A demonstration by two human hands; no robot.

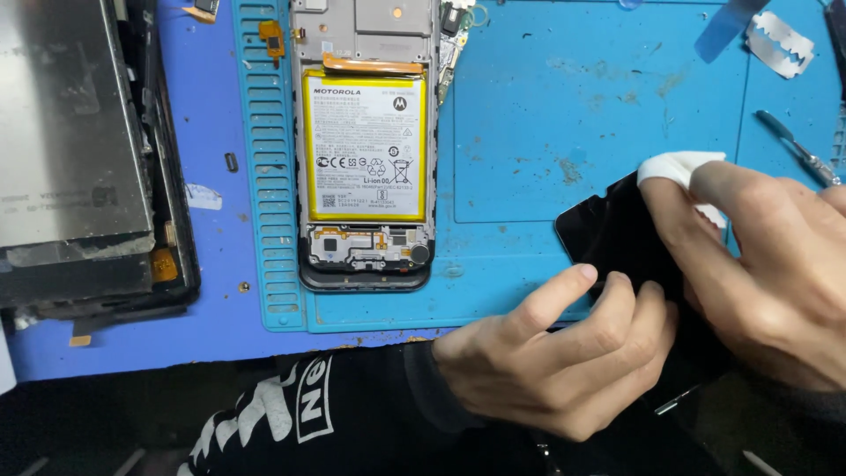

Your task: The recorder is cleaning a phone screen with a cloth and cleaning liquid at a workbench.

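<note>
Opened phone (366, 150) with yellow-edged battery parked upright on blue mat (617, 97), clear of the work. Left hand (555, 361) clenched on black panel (617, 234), steadying its lower edge; right hand (767, 273) pressed white wipe (674, 165) against the raised upper corner. Panel tilted, long axis running lower right to upper left, over the table's near edge.

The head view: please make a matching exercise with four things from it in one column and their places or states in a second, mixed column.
Things:
1. opened phone
2. razor blade
3. black panel
4. white cloth

Places or states:
A. pressed on the panel by the right hand
B. top right of the blue mat, untouched
C. back cover off, yellow-edged battery showing
D. gripped at its lower edge by the left hand

Pairs: 1-C, 2-B, 3-D, 4-A
</note>
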